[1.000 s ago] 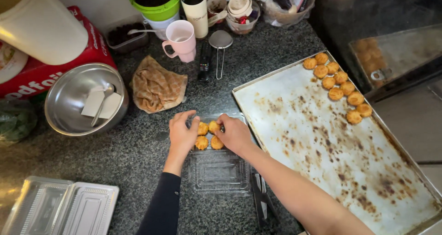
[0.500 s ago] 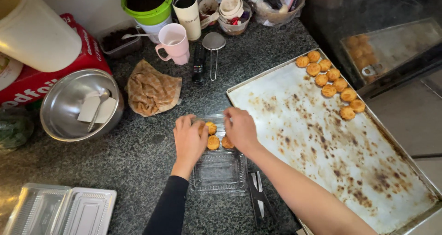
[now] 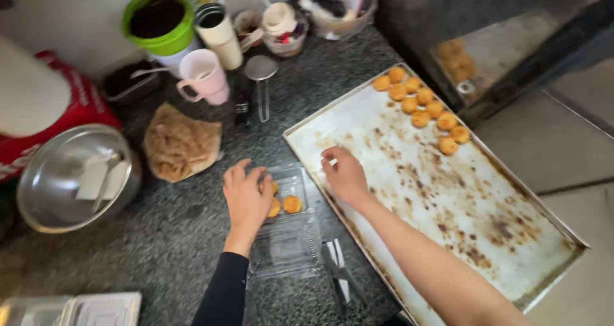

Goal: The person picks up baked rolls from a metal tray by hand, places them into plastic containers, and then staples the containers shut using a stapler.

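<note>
- Clear plastic clamshell box (image 3: 286,233): lies open on the dark granite counter (image 3: 160,236), near centre, just left of the baking tray. Judged very light, thin and flexible; likely to slide or buckle unless held flat by its rim.
- Small golden baked rounds in the box (image 3: 291,204): a few sit at its far end, touching one another. Judged light, crumbly and fragile; best taken by the sides with a loose fingertip grip.
- Left hand (image 3: 246,198): palm down over the far left of the box, fingers together and slightly curled, resting on the rounds.
- Right hand (image 3: 344,172): over the near left part of the baking tray, fingers curled loosely inward; whether they pinch anything cannot be told.
- Baking tray (image 3: 448,204): large, stained, rigid metal, to the right.
- Remaining rounds on the tray (image 3: 422,112): clustered at its far end, well apart from both hands.
</note>
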